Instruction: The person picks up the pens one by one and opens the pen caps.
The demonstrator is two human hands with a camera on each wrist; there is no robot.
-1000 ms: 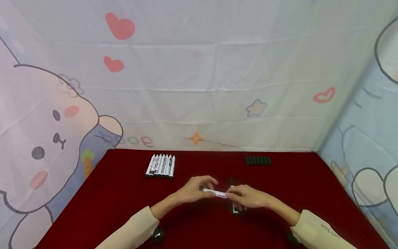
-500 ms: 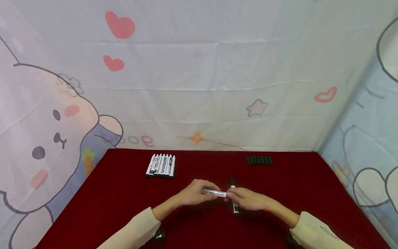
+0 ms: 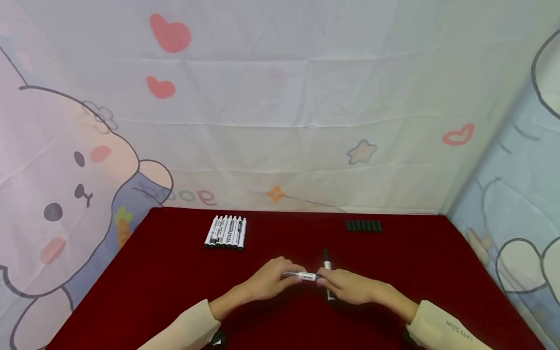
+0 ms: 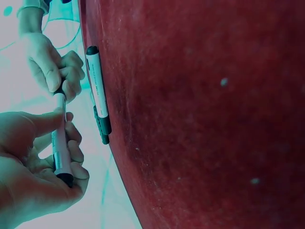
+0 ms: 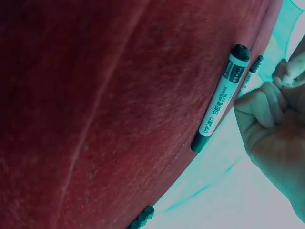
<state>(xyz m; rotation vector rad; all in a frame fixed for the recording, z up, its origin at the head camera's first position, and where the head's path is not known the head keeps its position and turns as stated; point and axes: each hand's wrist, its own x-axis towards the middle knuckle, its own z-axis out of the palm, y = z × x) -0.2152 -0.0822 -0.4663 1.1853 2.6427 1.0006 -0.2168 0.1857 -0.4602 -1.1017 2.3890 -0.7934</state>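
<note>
My left hand (image 3: 267, 283) grips the white barrel of a whiteboard marker (image 3: 305, 276), held sideways above the table. In the left wrist view its black-ended base shows near the palm. The fingers and thumb of my right hand (image 3: 352, 287) pinch a black cap (image 4: 60, 88) at the marker's other end; most of that cap is hidden by the fingers. Below my right hand a second whiteboard marker (image 5: 220, 102), capped in black, lies on the red cloth, partly covered by the hand in the head view.
Several white markers without caps (image 3: 225, 232) lie side by side at the back left of the red-covered table (image 3: 280, 321). At the back right sits a row of several black caps (image 3: 363, 226). A printed cloth backdrop (image 3: 280, 97) rises behind.
Both hands have come slightly closer to the person. The marker has turned in the left hand so its lettering shows, and a dark cap end now shows at the right fingertips.
</note>
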